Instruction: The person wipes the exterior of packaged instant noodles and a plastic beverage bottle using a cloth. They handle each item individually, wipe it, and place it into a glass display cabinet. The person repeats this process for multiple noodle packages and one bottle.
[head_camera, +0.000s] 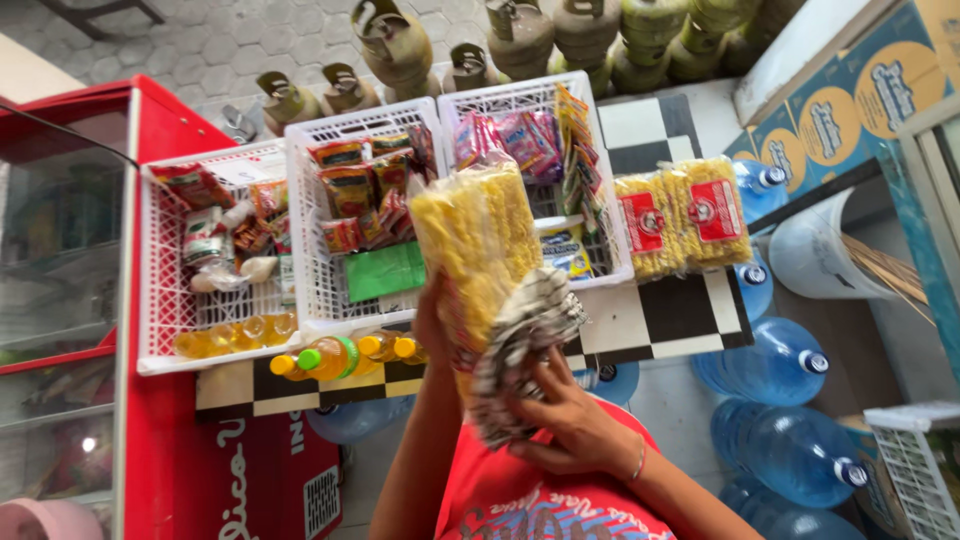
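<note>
So I've got a bag of yellow noodles (478, 240) held up in front of me, my left hand (432, 325) wrapped around its left edge from behind, fingers mostly hidden but clearly clamped on the bag. My right hand (575, 425) has a black-and-white striped cloth (520, 345) pressed against the lower front of that bag, fingers curled shut on the cloth.

Under all this is a black-and-white checkered counter (680, 310). Three white plastic baskets sit on it side by side: the left basket (160, 300) has sachets and small packs, the middle basket (310, 240) has red-orange snack packets and a green packet, the right basket (500, 100) has pink sachets hanging in strips. Two more noodle bags with red labels (685, 215) lie on the counter right of the baskets. Small bottles of cooking oil (330, 358) line the counter's near edge.

A red glass-door cooler (150, 400) stands on my left. Blue water jugs (775, 365) are on the floor to the right, and olive-green gas cylinders (520, 35) stand on the paved ground beyond the counter.
</note>
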